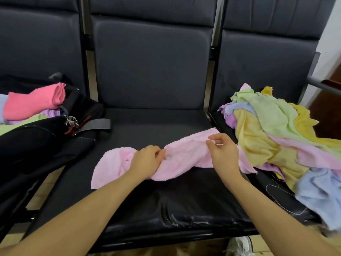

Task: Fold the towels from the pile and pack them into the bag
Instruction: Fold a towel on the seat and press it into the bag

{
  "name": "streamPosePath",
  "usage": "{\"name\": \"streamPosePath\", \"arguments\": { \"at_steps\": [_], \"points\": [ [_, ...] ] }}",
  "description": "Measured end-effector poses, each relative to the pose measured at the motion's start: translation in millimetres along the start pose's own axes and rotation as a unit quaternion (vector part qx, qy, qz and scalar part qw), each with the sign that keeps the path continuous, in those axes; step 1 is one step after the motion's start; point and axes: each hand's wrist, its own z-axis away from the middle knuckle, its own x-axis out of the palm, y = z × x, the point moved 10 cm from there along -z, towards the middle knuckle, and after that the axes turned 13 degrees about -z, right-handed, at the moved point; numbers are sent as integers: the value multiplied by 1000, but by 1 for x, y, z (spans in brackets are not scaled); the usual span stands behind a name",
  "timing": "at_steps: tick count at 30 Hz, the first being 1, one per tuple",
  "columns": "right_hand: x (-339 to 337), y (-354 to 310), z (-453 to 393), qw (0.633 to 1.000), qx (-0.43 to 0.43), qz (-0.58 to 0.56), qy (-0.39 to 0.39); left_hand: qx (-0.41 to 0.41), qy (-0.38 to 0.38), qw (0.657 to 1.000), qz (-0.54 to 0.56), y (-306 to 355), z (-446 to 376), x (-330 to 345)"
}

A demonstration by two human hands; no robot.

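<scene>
At the frame's centre the left hand [147, 159] grips a bunched pink towel [180, 156] while the right hand [224, 151] hovers over it, fingers loosely curled, holding nothing.

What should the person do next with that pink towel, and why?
Probably spread it flat first. The light pink towel lies twisted and bunched on the middle seat, the left hand gripping its middle, the right hand hovering with fingers loosely curled. It can't fold neatly yet.
</scene>
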Motion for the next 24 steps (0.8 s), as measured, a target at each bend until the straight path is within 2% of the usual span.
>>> {"name": "streamPosePath", "arguments": {
  "at_steps": [2,6,14,18,20,22,24],
  "points": [
    [1,2,-1,1000,-8,16,-3,-37,7,999,-4,-5,-8,3],
    [10,14,-1,999,18,47,-19,-78,-18,993,-91,-6,-19,15],
    [16,21,0,995,29,88,-45,-90,2,993,-73,0,-21,27],
    [20,20,0,996,29,74,-51,-93,45,995,16,-4,-17,15],
    [24,11,-3,997,18,56,-52,-93,39,990,99,-8,-15,9],
    [29,-6,-8,998,-8,23,-57,-87,40,980,175,-12,-15,-3],
    [30,-25,-14,998,-28,-21,-53,-68,70,974,206,-10,-17,-31]
  ]
}}
